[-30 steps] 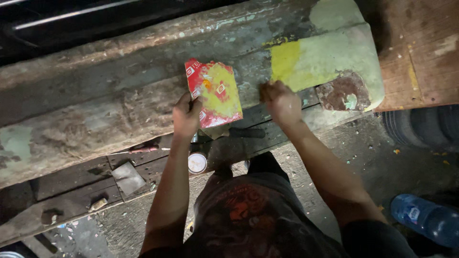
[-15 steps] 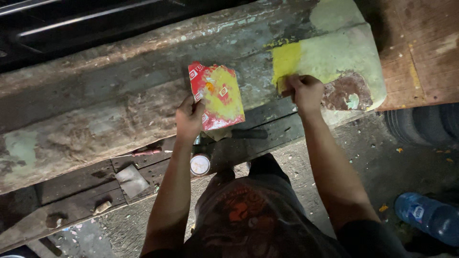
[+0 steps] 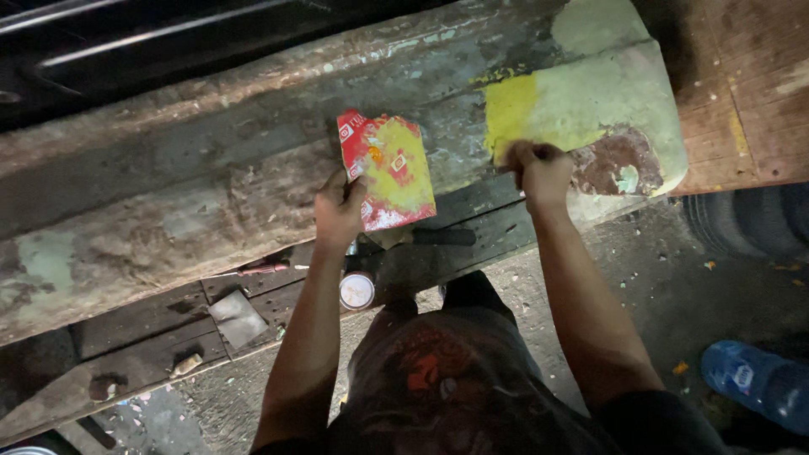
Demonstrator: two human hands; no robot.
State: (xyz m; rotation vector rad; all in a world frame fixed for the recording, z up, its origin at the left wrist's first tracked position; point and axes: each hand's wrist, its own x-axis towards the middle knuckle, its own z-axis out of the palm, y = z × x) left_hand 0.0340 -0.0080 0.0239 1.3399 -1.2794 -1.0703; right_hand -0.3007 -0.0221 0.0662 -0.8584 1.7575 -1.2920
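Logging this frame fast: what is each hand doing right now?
Left hand: closed on the red and yellow packet, holding it by its lower left edge.
Right hand: fist closed, pressed on the painted plank; contents cannot be told.

1 package showed: a flat red and yellow packet point(image 3: 388, 171), roughly rectangular and crumpled, lay tilted on the worn plank table point(image 3: 168, 202). Red ran along its top and left edges, yellow filled the middle, small pale squares dotted it. The left hand point(image 3: 339, 215) gripped its lower left corner. No signs or screens appeared.
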